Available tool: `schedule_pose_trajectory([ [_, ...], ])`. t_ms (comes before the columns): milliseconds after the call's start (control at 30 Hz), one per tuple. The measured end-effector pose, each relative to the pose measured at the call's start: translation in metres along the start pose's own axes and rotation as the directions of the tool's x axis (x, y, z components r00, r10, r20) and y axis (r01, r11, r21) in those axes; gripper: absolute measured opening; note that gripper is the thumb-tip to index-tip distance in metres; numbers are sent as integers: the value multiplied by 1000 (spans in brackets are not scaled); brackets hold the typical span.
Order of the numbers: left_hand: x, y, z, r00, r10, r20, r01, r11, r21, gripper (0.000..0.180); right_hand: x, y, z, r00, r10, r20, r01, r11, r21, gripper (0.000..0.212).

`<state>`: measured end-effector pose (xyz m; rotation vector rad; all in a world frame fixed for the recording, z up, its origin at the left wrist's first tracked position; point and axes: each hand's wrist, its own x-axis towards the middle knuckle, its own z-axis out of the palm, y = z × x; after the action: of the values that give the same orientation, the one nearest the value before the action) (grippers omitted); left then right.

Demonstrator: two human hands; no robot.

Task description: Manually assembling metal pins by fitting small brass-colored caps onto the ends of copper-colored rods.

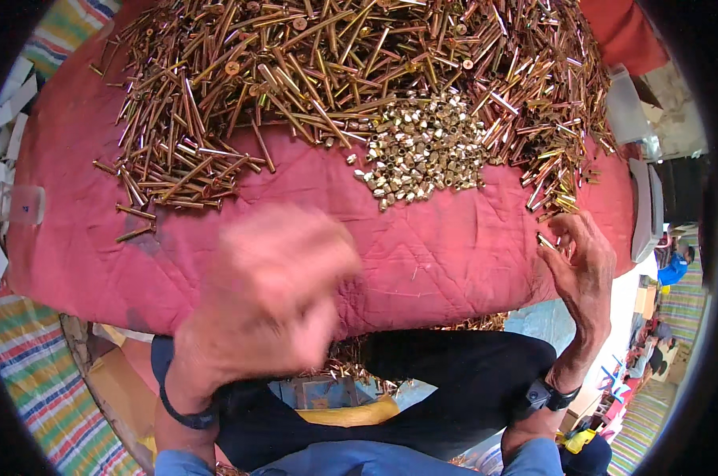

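Observation:
My right hand is at the right edge of the red padded cloth, its thumb and fingers closed on a short metal sleeve. Just beyond those fingers lies a heap of slim metal sleeves. My left hand is over the cloth's near left part, smeared by motion, so its fingers and anything in them cannot be made out. Small brass-coloured nuts lie in a pile at the middle. Long golden screws spread beyond and to the left of them.
A clear plastic jar lies by the cloth's left edge. At the right edge stand a translucent container and a grey tray-like object. More screws lie below, between my legs. Striped sheeting covers the left side.

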<state>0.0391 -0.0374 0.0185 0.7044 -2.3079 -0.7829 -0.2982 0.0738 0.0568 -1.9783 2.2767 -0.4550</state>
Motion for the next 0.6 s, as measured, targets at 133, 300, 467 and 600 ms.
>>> schedule_pose_trajectory([
  [133, -3, -27, -21, 961, -8, -276, 163, 823, 545, 32, -2, 23, 13, 996, 76, 50, -70, 992, -108, 27],
  [300, -9, -41, -30, 951, -83, -296, 267, 700, 662, 38, 4, 35, 26, 996, -79, -51, 68, 977, -201, 27],
  [467, -9, -46, -29, 962, -54, -267, 215, 752, 623, 31, 17, 24, 44, 983, -150, -104, 126, 969, -211, 23],
  [600, -1, -43, -17, 966, -35, -256, 188, 778, 600, 22, 24, 9, 43, 986, -148, -75, 123, 957, -263, 20],
])
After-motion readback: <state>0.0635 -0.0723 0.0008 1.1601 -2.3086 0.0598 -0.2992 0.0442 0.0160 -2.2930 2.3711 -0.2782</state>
